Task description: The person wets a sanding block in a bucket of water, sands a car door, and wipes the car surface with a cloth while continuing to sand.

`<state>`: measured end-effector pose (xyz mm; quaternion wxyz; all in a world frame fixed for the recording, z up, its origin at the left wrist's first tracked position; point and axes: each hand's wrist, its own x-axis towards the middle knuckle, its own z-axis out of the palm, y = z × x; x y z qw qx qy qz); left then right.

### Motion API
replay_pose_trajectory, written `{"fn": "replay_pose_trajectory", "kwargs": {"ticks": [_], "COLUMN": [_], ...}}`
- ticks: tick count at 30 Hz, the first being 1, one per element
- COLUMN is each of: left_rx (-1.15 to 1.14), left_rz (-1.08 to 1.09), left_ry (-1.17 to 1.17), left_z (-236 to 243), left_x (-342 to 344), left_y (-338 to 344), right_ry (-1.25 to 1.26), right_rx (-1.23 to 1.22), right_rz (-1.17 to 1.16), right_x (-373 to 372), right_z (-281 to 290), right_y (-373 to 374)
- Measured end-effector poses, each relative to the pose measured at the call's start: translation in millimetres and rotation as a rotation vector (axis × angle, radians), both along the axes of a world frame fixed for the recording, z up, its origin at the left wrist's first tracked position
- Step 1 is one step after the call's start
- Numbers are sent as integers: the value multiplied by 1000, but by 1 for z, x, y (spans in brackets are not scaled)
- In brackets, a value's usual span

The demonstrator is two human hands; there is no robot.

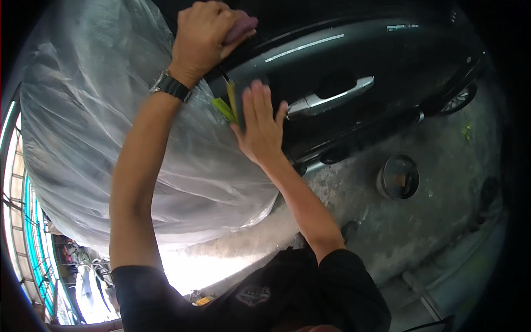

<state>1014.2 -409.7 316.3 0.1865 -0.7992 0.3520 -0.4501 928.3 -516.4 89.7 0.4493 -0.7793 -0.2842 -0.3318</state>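
My left hand (202, 34), with a watch on its wrist, is closed around a dull purple, soft-looking block (241, 27) at the top of the view. It is up against the dark car body, near the edge of the plastic sheet. Lower down, my right hand (261, 126) lies flat with its fingers stretched out against the black car door (310, 63). It is just left of the chrome door handle (342, 95). Yellow-green strips of tape (224, 109) stick out beside my right hand, at the sheet's edge.
A clear plastic sheet (110, 127) drapes over the car's left part. On the concrete floor (359, 232) to the right stands a dark bucket (383, 181) with a brownish piece inside. A car wheel (458, 100) shows at the far right. Bright light comes in at lower left.
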Motion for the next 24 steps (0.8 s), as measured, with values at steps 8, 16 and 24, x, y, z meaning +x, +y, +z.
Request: {"fn": "replay_pose_trajectory", "kwargs": {"ticks": [8,16,24], "left_rx": [-46,-143,-266], "left_rz": [-27,-59,44], "left_ry": [-6,109,3], "left_z": [9,-1,-17], "left_x": [-4,-22,-15], "left_y": [-2,-6,-21], "right_ry": [120,130,240], "right_rx": [104,-141,293], "right_rz": [-410,-119,-27], "right_x": [79,50,111], "right_z": [37,31,11], "right_y": [-53,-75,-158]}}
